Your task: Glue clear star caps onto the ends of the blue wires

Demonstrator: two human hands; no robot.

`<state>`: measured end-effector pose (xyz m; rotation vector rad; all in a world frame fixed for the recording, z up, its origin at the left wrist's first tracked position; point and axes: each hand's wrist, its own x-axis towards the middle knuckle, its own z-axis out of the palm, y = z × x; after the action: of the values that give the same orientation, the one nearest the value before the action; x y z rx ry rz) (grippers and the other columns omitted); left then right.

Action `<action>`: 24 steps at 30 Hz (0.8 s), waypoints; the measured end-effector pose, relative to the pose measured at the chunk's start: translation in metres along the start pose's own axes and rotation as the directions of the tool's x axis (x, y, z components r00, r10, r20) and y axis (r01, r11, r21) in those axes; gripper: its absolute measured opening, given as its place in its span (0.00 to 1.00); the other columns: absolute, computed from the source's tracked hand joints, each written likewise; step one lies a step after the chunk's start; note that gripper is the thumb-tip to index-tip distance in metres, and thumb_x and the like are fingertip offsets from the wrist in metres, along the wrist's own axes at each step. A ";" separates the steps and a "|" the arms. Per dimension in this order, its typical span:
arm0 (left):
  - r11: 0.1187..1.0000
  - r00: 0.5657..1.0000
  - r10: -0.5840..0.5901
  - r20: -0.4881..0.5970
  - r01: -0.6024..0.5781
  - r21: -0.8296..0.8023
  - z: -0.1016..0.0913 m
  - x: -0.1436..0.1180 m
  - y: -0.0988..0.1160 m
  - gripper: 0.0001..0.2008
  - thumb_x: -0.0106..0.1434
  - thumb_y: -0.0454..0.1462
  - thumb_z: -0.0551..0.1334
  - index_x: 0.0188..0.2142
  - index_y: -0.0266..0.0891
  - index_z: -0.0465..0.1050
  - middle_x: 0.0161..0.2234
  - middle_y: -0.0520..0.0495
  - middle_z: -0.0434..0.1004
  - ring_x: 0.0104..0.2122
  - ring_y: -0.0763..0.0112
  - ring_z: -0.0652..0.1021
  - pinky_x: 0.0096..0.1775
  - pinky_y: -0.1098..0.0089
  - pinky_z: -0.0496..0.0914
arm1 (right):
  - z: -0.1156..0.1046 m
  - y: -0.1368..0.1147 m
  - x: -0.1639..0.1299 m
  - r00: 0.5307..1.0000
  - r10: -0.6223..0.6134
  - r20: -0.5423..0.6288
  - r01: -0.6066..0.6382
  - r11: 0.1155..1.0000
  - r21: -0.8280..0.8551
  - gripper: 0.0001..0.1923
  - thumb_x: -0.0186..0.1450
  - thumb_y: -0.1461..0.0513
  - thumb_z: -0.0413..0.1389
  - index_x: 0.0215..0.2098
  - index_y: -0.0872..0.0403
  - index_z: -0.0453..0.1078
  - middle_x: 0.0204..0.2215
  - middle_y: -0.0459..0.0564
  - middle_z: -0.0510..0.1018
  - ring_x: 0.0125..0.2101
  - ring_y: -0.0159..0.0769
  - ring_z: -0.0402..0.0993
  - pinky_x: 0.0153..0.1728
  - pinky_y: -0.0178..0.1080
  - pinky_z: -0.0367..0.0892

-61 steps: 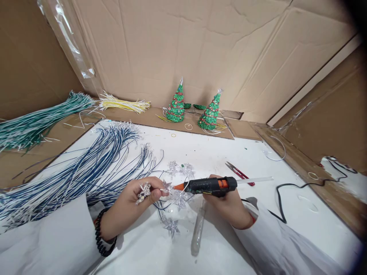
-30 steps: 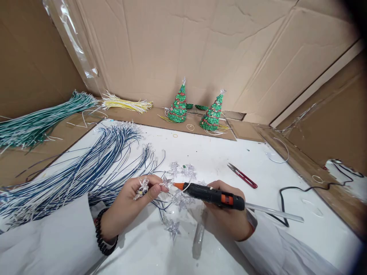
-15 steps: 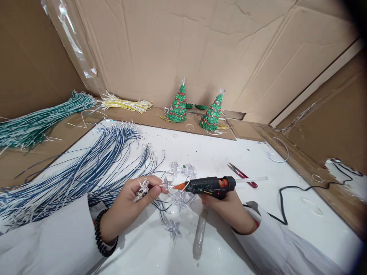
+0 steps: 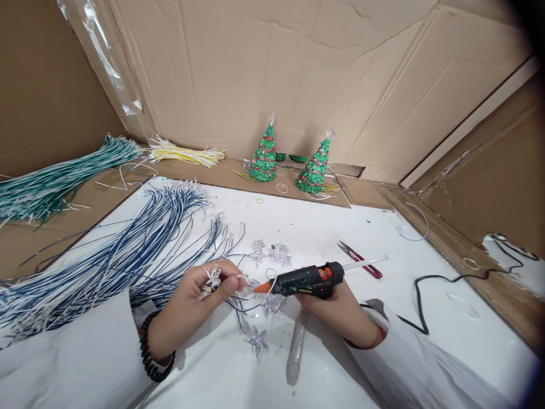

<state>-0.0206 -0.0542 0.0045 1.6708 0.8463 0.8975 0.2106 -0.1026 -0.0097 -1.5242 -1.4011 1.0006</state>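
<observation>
In the head view, the left hand (image 4: 200, 298) pinches a small clear star (image 4: 244, 280) between thumb and forefinger, with another clear piece caught among its other fingers; the right hand (image 4: 336, 304) is wrapped around a black glue gun (image 4: 304, 280), its orange nozzle almost touching the pinched star; both work just above the white table (image 4: 340, 227), beside a spread of blue and white wires (image 4: 128, 255). More clear stars (image 4: 270, 253) lie close by; red snips (image 4: 360, 262) rest behind the gun; two green trees (image 4: 289, 159) stand well apart at the cardboard wall.

The nozzle sits very near the fingertips, so hot glue could likely burn them; a stray thread of glue might catch the loose wires; the black cord (image 4: 421, 307) could drag on the gun.

Whether glue is flowing cannot be made out; the star's wire joint is too small to tell; the right fingers are hidden under the gun.
</observation>
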 end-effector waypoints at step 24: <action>1.000 0.998 -0.026 -0.058 0.026 0.006 0.002 0.000 -0.001 0.07 0.61 0.37 0.59 0.28 0.39 0.70 0.27 0.53 0.70 0.30 0.75 0.71 0.34 0.77 0.63 | -0.064 0.020 0.030 0.956 -0.054 -0.289 -0.178 0.677 -0.714 0.18 0.64 0.54 0.47 0.44 0.59 0.65 0.35 0.56 0.75 0.36 0.44 0.71 0.33 0.39 0.64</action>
<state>-0.0191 -0.0552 0.0035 1.6426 0.9091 0.9295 0.2797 -0.0773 -0.0065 -2.2072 -1.6316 0.1756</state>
